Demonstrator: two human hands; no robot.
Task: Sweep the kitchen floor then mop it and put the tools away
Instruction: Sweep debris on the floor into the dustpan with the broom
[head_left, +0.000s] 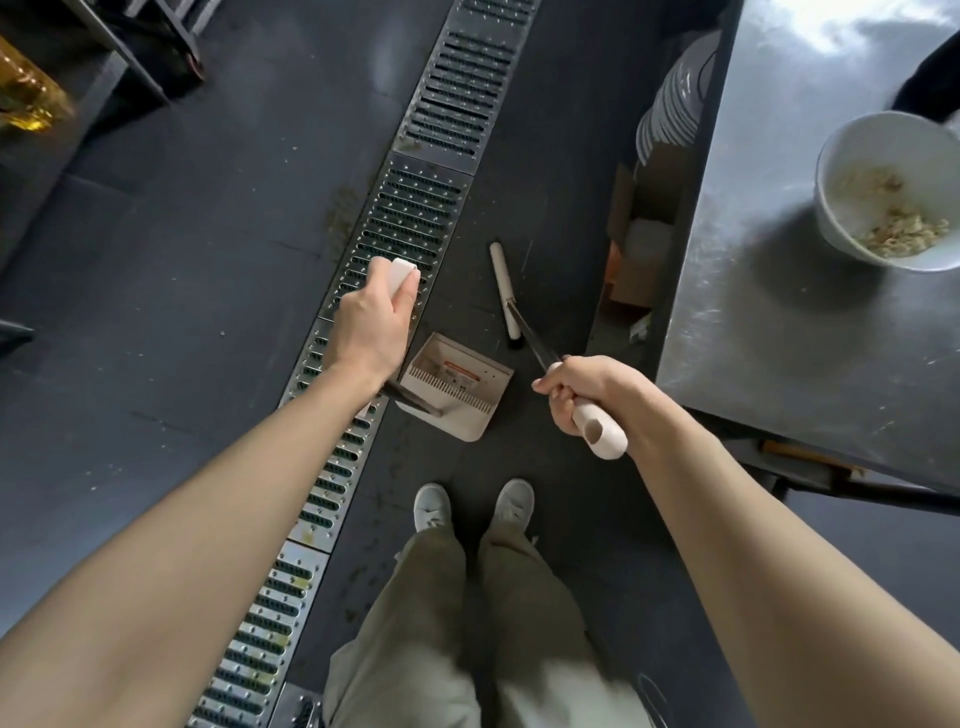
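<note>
Evidently mid-sweep: left hand (371, 317) grips dustpan (457, 387) handle, pan grounded; right hand (587, 392) fingers wrap broom (506, 296) handle, head angled panward.

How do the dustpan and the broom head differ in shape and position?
The dustpan is a wide, flat tray with a comb edge; the broom head is a narrow bar. The dustpan sits beside the drain grate, under the left hand; the broom head lies nearer the steel table. Both are pale, with dark poles.
</note>
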